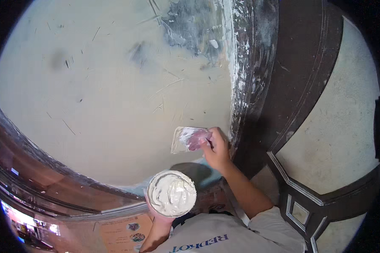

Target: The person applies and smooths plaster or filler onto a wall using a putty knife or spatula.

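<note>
My right hand (217, 149) is closed around a flat putty scraper (193, 139) with a pinkish-red grip and a pale rectangular blade. White paste is smeared over the scraper, which is at the lower right part of a broad cream surface (114, 114); whether it touches that surface I cannot tell. Lower down, my left hand (161, 217) supports a round tub (172, 172) from below and the side. Thick white putty (172, 194) fills the tub, its top uneven and stirred up. Most of the left fingers are hidden beneath the tub.
Scratches and dark marks run across the cream surface, with a grey-blue patch (190, 29) near its top. A dark, paint-spattered trim (257, 59) borders it on the right. Further right are pale panels (329, 114) in dark frames. An orange-brown printed sheet (122, 234) lies at lower left.
</note>
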